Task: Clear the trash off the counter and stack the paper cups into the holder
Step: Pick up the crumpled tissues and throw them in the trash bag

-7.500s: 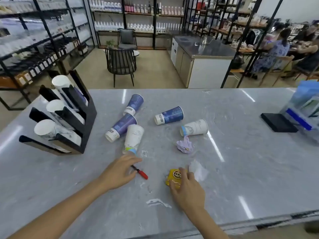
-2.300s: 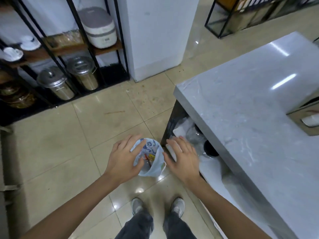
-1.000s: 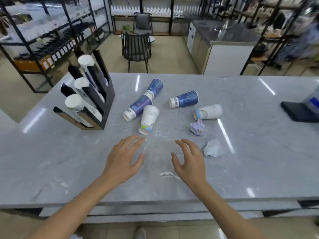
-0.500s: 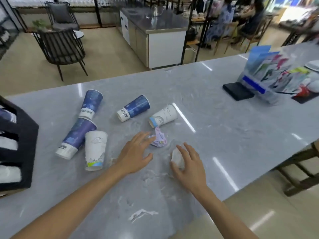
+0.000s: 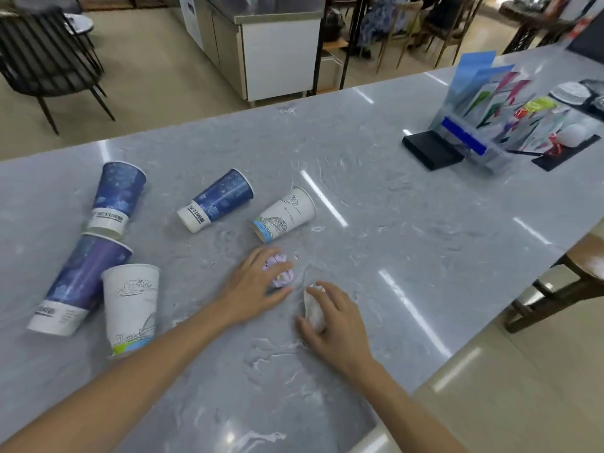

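Lying tipped over toward the grey marble counter point(image 5: 376, 197) left edge: five blue and white paper cups point(image 5: 215, 201). Left hand point(image 5: 258, 286) fingers curled on crumpled purple paper wad point(image 5: 283, 277) mid-counter; right hand point(image 5: 333, 318) clasps crumpled white tissue wad point(image 5: 312, 310) just beside.

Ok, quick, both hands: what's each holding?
Left hand: closing on the purple wad.
Right hand: closing on the white wad.

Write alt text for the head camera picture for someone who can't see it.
Two bare hands reach over a grey counter: the left hand closing on a purple paper wad, the right hand on a white paper wad. Five paper cups lie tipped over, three blue and two white.
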Demonstrator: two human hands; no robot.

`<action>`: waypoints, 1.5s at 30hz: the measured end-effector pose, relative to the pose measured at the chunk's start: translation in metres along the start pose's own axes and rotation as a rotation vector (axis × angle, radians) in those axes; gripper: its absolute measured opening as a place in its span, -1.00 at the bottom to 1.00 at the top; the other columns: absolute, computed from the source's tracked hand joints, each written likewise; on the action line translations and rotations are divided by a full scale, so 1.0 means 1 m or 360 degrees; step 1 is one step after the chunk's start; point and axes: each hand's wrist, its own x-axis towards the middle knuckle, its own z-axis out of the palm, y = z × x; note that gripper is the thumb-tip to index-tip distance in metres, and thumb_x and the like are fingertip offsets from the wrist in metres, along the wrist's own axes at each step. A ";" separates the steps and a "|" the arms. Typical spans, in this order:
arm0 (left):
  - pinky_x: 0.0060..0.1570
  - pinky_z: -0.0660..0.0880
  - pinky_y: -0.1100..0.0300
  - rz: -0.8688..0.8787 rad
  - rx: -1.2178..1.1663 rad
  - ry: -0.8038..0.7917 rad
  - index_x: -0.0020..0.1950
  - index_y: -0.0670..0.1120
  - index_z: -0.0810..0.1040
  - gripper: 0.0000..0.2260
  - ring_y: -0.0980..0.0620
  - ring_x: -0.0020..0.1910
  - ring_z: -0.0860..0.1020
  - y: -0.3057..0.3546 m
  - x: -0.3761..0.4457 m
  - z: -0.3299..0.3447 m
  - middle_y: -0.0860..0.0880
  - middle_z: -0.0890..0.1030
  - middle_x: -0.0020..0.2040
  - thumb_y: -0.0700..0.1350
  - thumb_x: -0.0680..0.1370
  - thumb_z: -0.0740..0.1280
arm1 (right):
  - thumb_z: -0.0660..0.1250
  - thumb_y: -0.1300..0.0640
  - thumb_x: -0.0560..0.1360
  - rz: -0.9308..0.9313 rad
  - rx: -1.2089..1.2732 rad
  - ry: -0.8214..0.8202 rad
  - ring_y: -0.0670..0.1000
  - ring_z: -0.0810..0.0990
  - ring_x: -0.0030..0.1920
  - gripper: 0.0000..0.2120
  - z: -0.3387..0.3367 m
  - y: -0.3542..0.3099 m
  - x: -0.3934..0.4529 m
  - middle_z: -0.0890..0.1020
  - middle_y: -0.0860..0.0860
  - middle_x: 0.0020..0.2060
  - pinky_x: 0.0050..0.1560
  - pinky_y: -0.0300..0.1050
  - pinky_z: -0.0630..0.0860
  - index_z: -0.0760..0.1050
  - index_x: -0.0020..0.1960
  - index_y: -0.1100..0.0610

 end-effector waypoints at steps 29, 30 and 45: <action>0.31 0.38 0.36 -0.0585 -0.0501 0.0404 0.12 -0.01 0.68 -0.70 0.12 0.31 0.53 0.084 -0.149 -0.035 0.03 0.47 0.42 -0.10 0.41 0.61 | 0.52 0.22 0.44 -0.0094 0.0563 -0.0004 -0.27 0.55 0.02 -0.75 -0.034 -0.037 -0.059 0.58 -0.03 0.03 0.05 -0.50 0.38 0.64 0.10 0.06; 0.32 0.39 0.35 -0.0602 -0.0510 0.0432 0.12 0.00 0.68 -0.70 0.15 0.32 0.52 0.090 -0.162 -0.034 0.04 0.47 0.42 -0.09 0.42 0.61 | 0.52 0.22 0.44 -0.0124 0.0584 -0.0011 -0.33 0.53 0.04 -0.75 -0.034 -0.038 -0.065 0.59 -0.05 0.03 0.06 -0.53 0.37 0.64 0.10 0.05; 0.32 0.33 0.47 -0.1196 -0.0464 0.0929 0.09 0.09 0.67 -0.71 0.16 0.35 0.49 0.176 -0.356 -0.020 0.18 0.42 0.41 -0.10 0.41 0.59 | 0.49 0.10 0.49 -0.0580 0.0863 -0.0472 -0.28 0.57 0.04 -0.85 -0.009 -0.110 -0.158 0.60 -0.20 -0.03 0.05 -0.48 0.41 0.60 0.03 -0.05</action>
